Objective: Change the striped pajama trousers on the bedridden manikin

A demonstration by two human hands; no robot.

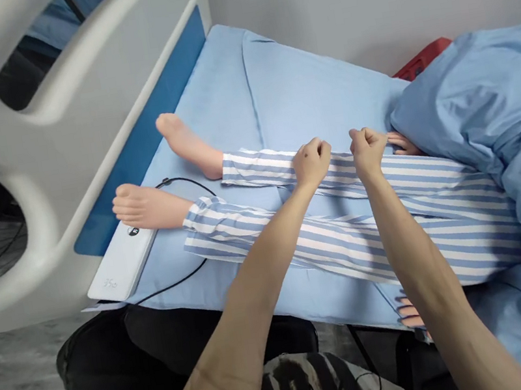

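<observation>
The left hand [313, 161] and right hand [370, 150] were curled into fists at the far leg of the striped trousers [343, 248]; whether they gripped fabric could not be determined; the trousers lay on a blue sheet [306, 79]; near the smooth, bare feet [151, 207], a white rectangular device [117, 264] displayed pale, illegible digits.

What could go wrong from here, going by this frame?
The white device lies at the near corner of the bed, so a knock might push it off. The black cable appears to run beneath a leg of the striped trousers, so moving that leg could snag it. The lying figure's fingers show at the bed's near edge, beside the person's right forearm, and might get bumped.
</observation>
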